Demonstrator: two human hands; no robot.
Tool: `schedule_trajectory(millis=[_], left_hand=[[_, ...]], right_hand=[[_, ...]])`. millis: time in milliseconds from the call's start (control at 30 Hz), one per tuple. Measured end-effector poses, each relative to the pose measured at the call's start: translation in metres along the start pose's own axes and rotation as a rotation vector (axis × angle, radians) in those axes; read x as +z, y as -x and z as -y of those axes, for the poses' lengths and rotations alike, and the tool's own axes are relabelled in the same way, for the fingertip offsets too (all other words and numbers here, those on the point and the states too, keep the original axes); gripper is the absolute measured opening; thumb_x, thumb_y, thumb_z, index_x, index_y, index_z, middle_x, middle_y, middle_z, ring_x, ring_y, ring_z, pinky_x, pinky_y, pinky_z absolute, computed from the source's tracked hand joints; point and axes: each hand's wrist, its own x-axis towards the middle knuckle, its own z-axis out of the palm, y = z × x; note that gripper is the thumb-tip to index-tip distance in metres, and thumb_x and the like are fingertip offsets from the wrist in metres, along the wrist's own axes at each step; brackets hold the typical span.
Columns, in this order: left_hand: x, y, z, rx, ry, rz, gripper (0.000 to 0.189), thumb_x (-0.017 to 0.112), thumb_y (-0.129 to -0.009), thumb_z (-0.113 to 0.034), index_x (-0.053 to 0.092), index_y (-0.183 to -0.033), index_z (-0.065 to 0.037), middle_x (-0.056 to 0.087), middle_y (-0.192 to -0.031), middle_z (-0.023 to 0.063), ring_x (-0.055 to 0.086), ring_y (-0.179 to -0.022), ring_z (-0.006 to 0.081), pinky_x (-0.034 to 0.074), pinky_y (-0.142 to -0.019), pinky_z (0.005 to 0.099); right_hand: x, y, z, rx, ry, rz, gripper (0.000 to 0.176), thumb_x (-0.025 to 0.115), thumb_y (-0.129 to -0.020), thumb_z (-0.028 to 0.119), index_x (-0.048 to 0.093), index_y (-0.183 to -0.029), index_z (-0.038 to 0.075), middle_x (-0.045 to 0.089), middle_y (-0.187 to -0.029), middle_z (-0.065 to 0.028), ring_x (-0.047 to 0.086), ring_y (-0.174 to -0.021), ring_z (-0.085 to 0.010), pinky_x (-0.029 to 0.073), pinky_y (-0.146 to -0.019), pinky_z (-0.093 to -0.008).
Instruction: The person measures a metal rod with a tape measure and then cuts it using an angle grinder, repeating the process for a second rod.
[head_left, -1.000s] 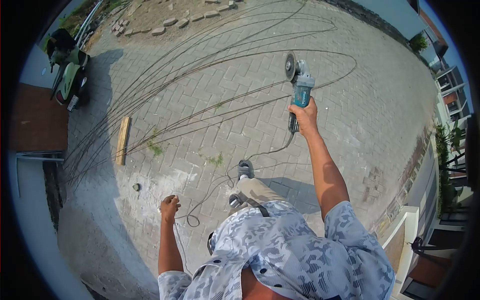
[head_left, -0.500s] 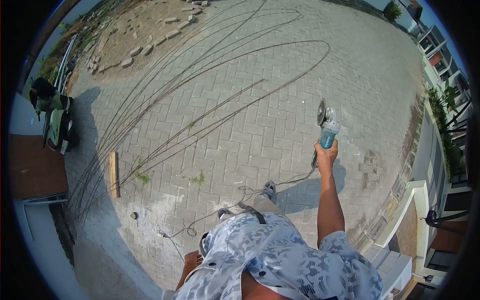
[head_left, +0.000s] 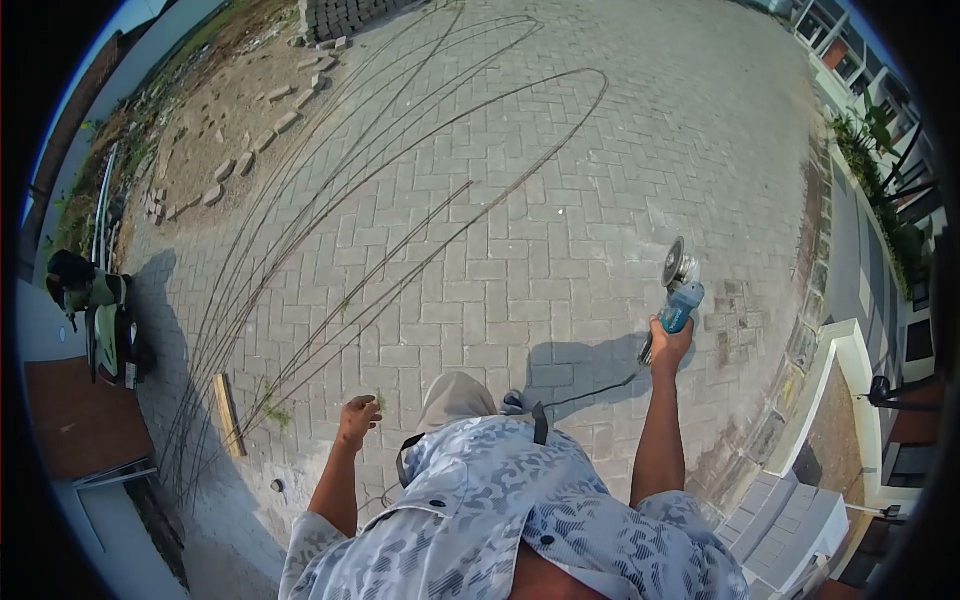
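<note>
My right hand (head_left: pixel 670 345) is wrapped round the teal body of an angle grinder (head_left: pixel 680 305), held out to the right above the paving. The grinder's disc (head_left: pixel 674 260) faces up and left, and its dark cable (head_left: pixel 590 394) runs back toward my legs. My left hand (head_left: pixel 358 420) is raised in front of my left side, touching nothing; its fingers are curled, and whether something small is in them cannot be made out. Long thin steel rods (head_left: pixel 430 258), bent into loops, lie over the paving ahead and to the left.
A wooden plank (head_left: pixel 228 415) lies by the rods' near ends. At the left edge stands a motorbike (head_left: pixel 112 335). Loose bricks (head_left: pixel 243 163) border a sand patch, with stacked blocks (head_left: pixel 350 15) behind. On the right is a low white wall (head_left: pixel 838 340).
My left hand has risen and moved forward from beside my hip. The grinder in my right hand has moved lower and to the right in view. The view has shifted, and one knee now shows.
</note>
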Motion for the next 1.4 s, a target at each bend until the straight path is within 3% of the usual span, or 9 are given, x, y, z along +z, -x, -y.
schedule_trajectory(millis=[67,167,333,467,600,867,1000,1100,1400], left_hand=[[0.026,-0.013,0.004,-0.067,-0.068,0.074,0.05,0.068,-0.092,-0.029,0.061,-0.129,0.004,0.071,-0.107,0.0139,0.072,-0.092,0.024,0.054,-0.075,0.0365],[0.043,-0.03,0.031,-0.183,-0.104,0.117,0.04,0.07,-0.091,-0.028,0.068,-0.119,0.002,0.071,-0.101,0.0111,0.072,-0.084,0.0224,0.054,-0.069,0.0361],[0.038,-0.066,0.061,-0.504,-0.111,0.08,0.027,0.068,-0.093,-0.027,0.07,-0.11,-0.005,0.07,-0.093,0.0075,0.07,-0.073,0.0209,0.052,-0.06,0.0364],[0.029,-0.132,0.018,-0.612,-0.13,0.012,0.025,0.067,-0.094,-0.027,0.07,-0.111,-0.009,0.069,-0.092,0.0077,0.07,-0.072,0.0218,0.051,-0.059,0.0367],[0.015,-0.216,-0.069,-0.488,-0.045,0.011,0.038,0.069,-0.093,-0.031,0.064,-0.12,-0.005,0.07,-0.098,0.0096,0.071,-0.078,0.0232,0.053,-0.067,0.0395],[-0.048,-0.388,-0.308,-0.145,-0.253,0.042,0.041,0.064,-0.095,-0.028,0.063,-0.127,-0.002,0.07,-0.104,0.0097,0.071,-0.083,0.0199,0.053,-0.073,0.0353],[-0.057,-0.388,-0.386,-0.017,-0.153,-0.075,0.046,0.064,-0.095,-0.03,0.061,-0.129,0.001,0.069,-0.105,0.0101,0.07,-0.086,0.0196,0.053,-0.073,0.035],[-0.067,-0.373,-0.364,-0.052,-0.087,-0.169,0.04,0.064,-0.095,-0.028,0.064,-0.123,0.0,0.07,-0.102,0.0093,0.069,-0.082,0.0187,0.053,-0.068,0.0324],[-0.01,-0.314,-0.225,-0.66,-0.126,-0.11,0.03,0.068,-0.094,-0.027,0.065,-0.114,-0.006,0.069,-0.094,0.0083,0.071,-0.075,0.0262,0.053,-0.063,0.0414]], right_hand=[[-0.009,-0.01,-0.005,-0.014,-0.004,-0.021,0.05,0.082,-0.073,0.012,0.056,-0.113,-0.002,0.064,-0.099,-0.012,0.063,-0.088,-0.0256,0.05,-0.086,-0.0384],[-0.01,-0.027,-0.02,-0.053,0.051,-0.069,0.038,0.078,-0.078,0.006,0.056,-0.109,0.001,0.06,-0.095,-0.0054,0.058,-0.082,-0.0171,0.049,-0.08,-0.033],[0.009,-0.059,-0.035,0.057,0.023,-0.092,0.04,0.078,-0.078,0.006,0.056,-0.111,0.0,0.061,-0.099,-0.0084,0.061,-0.087,-0.0202,0.049,-0.084,-0.0347],[0.064,-0.088,-0.043,0.24,-0.058,-0.162,0.04,0.076,-0.078,0.003,0.055,-0.112,-0.002,0.063,-0.102,-0.0107,0.063,-0.089,-0.022,0.051,-0.084,-0.0349],[0.133,-0.125,-0.033,0.383,-0.158,-0.231,0.041,0.076,-0.079,0.003,0.055,-0.113,-0.004,0.064,-0.103,-0.0122,0.065,-0.087,-0.0225,0.054,-0.08,-0.0354],[0.218,-0.203,-0.003,0.367,-0.037,-0.26,0.045,0.077,-0.078,0.007,0.054,-0.116,-0.005,0.064,-0.102,-0.0127,0.064,-0.087,-0.0236,0.053,-0.081,-0.0374],[0.23,-0.236,0.001,0.275,0.046,-0.246,0.045,0.078,-0.076,0.009,0.054,-0.112,-0.004,0.064,-0.101,-0.0119,0.064,-0.087,-0.0229,0.052,-0.081,-0.0375],[0.232,-0.262,-0.002,0.265,0.08,-0.225,0.044,0.078,-0.075,0.009,0.055,-0.111,-0.002,0.063,-0.098,-0.0109,0.063,-0.085,-0.0216,0.051,-0.081,-0.0371],[0.185,-0.328,0.029,0.05,0.309,-0.111,0.048,0.08,-0.073,0.009,0.055,-0.113,0.0,0.065,-0.092,-0.0086,0.063,-0.081,-0.0212,0.052,-0.081,-0.0353]])
